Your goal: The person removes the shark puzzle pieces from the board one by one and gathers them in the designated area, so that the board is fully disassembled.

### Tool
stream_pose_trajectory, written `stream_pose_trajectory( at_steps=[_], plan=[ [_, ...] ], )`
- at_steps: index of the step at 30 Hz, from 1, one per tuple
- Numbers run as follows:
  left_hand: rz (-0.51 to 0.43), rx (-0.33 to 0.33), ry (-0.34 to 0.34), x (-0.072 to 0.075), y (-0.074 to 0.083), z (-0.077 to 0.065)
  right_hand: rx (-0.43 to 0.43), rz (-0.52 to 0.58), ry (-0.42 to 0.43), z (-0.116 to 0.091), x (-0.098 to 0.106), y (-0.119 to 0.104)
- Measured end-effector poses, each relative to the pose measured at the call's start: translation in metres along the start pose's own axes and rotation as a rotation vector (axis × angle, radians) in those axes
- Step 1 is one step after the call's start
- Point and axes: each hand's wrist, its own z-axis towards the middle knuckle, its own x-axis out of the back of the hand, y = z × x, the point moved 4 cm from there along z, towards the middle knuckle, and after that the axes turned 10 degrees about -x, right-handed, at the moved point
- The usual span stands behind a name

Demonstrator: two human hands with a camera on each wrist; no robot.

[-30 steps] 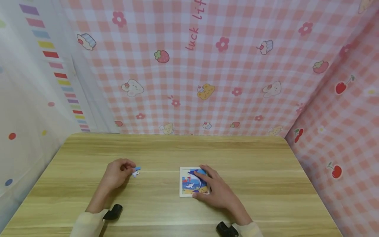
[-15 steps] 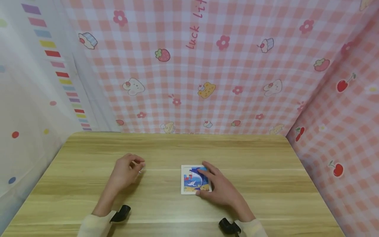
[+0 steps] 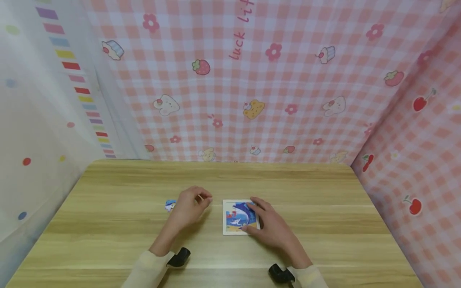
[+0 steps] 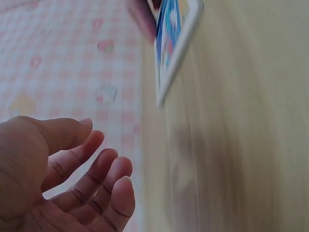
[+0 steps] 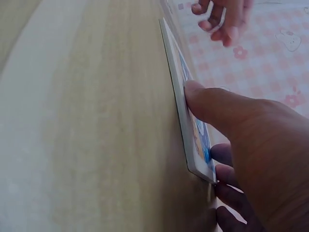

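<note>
A small jigsaw puzzle (image 3: 235, 222) in a white frame lies on the wooden table, its picture showing a dark blue sea animal. My right hand (image 3: 273, 228) holds it at its right side. The thumb (image 5: 200, 99) rests on the near border, with other fingers round the right edge. Left of the puzzle, my left hand (image 3: 191, 206) hovers above the table, fingers curled and thumb tip close to the index finger. No piece shows between them, though a small one could be hidden. Partly behind that hand lie loose blue-and-white puzzle pieces (image 3: 170, 205).
The wooden table (image 3: 306, 184) ends at a pink checked cloth (image 3: 223, 88) hanging behind it. More cloth (image 3: 417, 160) hangs on the right, and a pale dotted one (image 3: 43, 132) on the left. Each wrist wears a black camera mount (image 3: 179, 257).
My left hand has left the loose pieces and moved right, close to the puzzle, uncovering them. My right hand keeps its place on the puzzle, with its thumb slightly further onto it.
</note>
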Motion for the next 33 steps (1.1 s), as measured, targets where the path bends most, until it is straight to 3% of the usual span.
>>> stream_pose_trajectory(
  at_steps=[5, 8, 13, 17, 23, 33],
  plan=[
    [-0.078, -0.017, -0.058, -0.031, 0.013, 0.011, 0.003, 0.009, 0.010, 0.001, 0.001, -0.001],
    [-0.102, 0.006, -0.086, -0.046, 0.015, 0.015, 0.012, 0.024, 0.008, 0.002, 0.000, -0.001],
    [-0.052, 0.064, -0.134, -0.064, 0.017, 0.017, 0.004, 0.029, 0.001, 0.002, 0.000, 0.000],
    [0.036, 0.090, -0.129, -0.071, 0.021, 0.016, 0.008, 0.028, -0.006, 0.001, 0.001, 0.001],
    [0.128, 0.119, -0.063, -0.077, 0.025, 0.017, 0.011, 0.036, -0.008, 0.001, 0.000, 0.000],
    [0.140, 0.193, -0.006, -0.082, 0.029, 0.017, 0.003, 0.046, -0.013, 0.001, 0.001, 0.001]
  ],
)
